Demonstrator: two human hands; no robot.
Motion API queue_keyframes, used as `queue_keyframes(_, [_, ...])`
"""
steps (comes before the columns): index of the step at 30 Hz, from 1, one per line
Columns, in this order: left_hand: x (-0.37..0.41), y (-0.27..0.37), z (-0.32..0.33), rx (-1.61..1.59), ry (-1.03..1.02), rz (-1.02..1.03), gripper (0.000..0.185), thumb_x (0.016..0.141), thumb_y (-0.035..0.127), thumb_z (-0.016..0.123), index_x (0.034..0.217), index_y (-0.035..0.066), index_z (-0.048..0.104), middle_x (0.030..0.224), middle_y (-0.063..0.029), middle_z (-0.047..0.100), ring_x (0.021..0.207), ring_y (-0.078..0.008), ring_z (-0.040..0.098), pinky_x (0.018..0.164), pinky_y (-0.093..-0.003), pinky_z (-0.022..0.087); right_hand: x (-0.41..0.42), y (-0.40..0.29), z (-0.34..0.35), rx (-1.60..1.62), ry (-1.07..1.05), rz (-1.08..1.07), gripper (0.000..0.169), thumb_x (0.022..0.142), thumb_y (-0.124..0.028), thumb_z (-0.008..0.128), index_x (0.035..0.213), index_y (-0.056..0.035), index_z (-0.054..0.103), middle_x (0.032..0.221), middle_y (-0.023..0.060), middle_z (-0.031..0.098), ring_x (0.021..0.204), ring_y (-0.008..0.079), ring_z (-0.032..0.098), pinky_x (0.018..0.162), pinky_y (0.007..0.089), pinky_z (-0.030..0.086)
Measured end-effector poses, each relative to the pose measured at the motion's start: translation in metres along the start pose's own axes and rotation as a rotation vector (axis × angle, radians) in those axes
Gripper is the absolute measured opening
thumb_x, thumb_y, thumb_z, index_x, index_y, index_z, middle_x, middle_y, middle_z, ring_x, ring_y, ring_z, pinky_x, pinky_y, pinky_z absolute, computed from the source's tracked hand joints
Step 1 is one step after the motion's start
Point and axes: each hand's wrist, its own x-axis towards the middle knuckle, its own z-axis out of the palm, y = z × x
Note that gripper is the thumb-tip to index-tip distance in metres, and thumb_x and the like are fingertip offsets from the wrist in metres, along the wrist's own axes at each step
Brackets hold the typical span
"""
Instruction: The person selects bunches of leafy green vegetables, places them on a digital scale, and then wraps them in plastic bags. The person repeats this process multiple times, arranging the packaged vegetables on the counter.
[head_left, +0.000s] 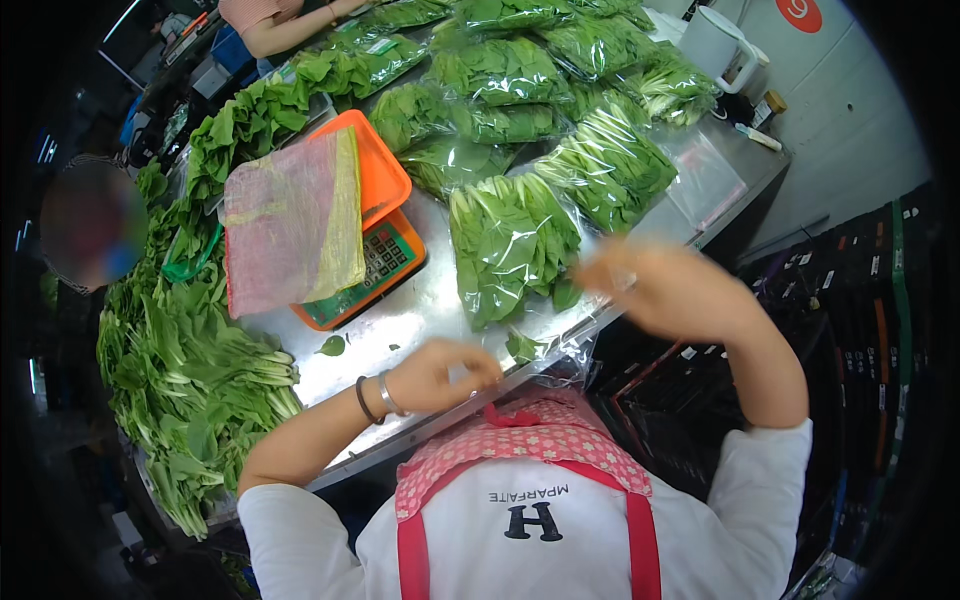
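A clear plastic bag filled with leafy greens (514, 247) lies on the metal table (397, 330), its open end towards me. My left hand (442, 375), with a bracelet and a dark band at the wrist, is near the table's front edge, its fingers curled beside clear film; whether it pinches the film cannot be told. My right hand (637, 289) is blurred, at the right of the bag. Between the hands, clear plastic film (566, 364) hangs over the edge, near a loose leaf (523, 346). A second bag of greens (615, 165) lies behind.
An orange scale (390, 259) holds an orange tray (386, 176) and a mesh bag (292, 225). Loose greens (202, 367) pile at left; bagged greens (499, 71) stack at the back. Flat plastic bags (705, 176) and a white jug (709, 45) are at right. Another person's arm (289, 34) is at the back.
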Motion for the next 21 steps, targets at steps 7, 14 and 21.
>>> queue_keyframes(7, [0.015,-0.086,0.028,-0.289,0.701,-0.641,0.058,0.079,0.033,0.074,0.117,0.001,0.045,0.089,-0.0052,0.059,0.073,-0.0112,0.057,0.050,-0.0230,0.048,0.119,0.038,0.090,-0.544,0.875,0.015,0.061,0.086,-0.036,0.061,0.136,-0.0071,0.042,0.144,0.0176,0.034,0.133,0.0365,0.031,0.106,0.0547,0.022])
queue_keyframes(14, [-0.016,-0.087,0.039,-0.617,0.420,-0.827,0.019,0.086,0.023,0.066,0.087,0.004,0.064,0.075,-0.0026,0.066,0.059,-0.0095,0.062,0.045,-0.0211,0.048,0.100,0.080,0.147,-0.111,0.584,0.047,0.046,0.085,-0.033,0.063,0.120,-0.0043,0.056,0.129,0.0171,0.051,0.119,0.0324,0.048,0.101,0.0452,0.031])
queue_keyframes(21, [-0.037,-0.080,0.042,-0.729,0.214,-0.841,0.017,0.090,0.019,0.058,0.090,0.003,0.062,0.081,-0.0074,0.068,0.066,-0.0123,0.066,0.045,-0.0211,0.049,0.013,0.013,0.197,-0.061,0.198,0.019,0.007,0.076,-0.013,0.070,0.079,-0.0086,0.065,0.079,0.0038,0.059,0.082,0.0218,0.053,0.076,0.0360,0.035])
